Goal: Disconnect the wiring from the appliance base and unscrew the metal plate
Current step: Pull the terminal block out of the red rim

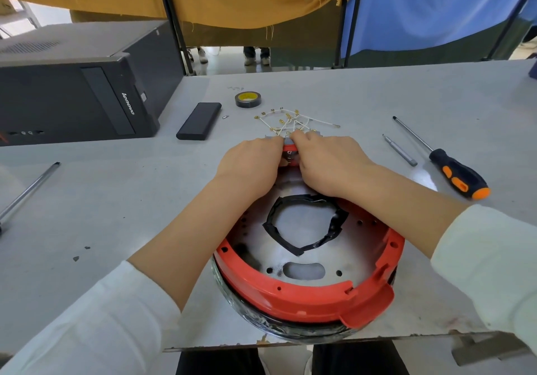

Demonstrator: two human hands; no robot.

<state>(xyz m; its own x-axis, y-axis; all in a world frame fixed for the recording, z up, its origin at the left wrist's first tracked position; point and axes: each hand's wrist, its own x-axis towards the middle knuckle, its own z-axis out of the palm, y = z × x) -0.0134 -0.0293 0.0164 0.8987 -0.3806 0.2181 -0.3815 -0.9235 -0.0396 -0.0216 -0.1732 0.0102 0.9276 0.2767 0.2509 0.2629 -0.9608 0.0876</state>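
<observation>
Two hands (290, 162) at round red plastic base (308, 299) rim, white wires (290, 121)

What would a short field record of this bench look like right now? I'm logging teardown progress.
Workpiece: red appliance base, metal plate still seated inside
Left hand: at the base's far edge, fingers curled on the grey connector block
Right hand: same spot, pinching there
Wiring: white wires with gold terminals, fanned beyond the hands
Tools right: orange-black screwdriver, loose bit
Far side: tape roll, black case, computer tower
</observation>
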